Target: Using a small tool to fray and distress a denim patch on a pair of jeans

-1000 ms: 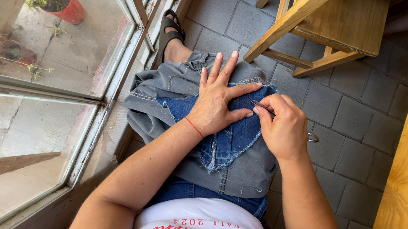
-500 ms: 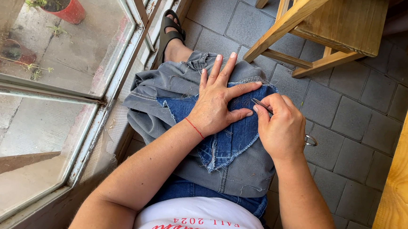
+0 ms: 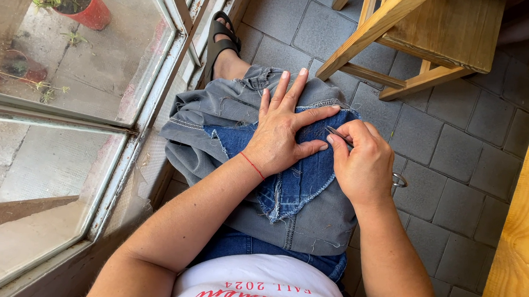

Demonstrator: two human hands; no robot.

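Floor: grey square paving stones, under the person's lap and legs.
Window: large glass panes in a worn frame on the left, with a red flowerpot holding a green plant outside.
Stool: pale wood with slanted legs, standing on the floor beyond the knee.
Grey jeans: bunched across the person's lap, with frayed edges and pale stitching showing.
Blue patch: a frayed piece of blue denim lying on top of the grey jeans, partly under both hands.
Left hand: flat on the blue patch with fingers spread, pressing it down against the jeans; grip released, nothing grasped. A thin red thread circles the wrist.
Right hand: just beside the left hand, touching the patch's right edge; grip clenched, fingers pinching a slim metal tool.
Metal tool: thin and dark, its tip pointing at the patch between the left thumb and forefinger; a metal ring shows below the right hand, near the floor.
Sandal: black, on the foot stretched beside the window frame.
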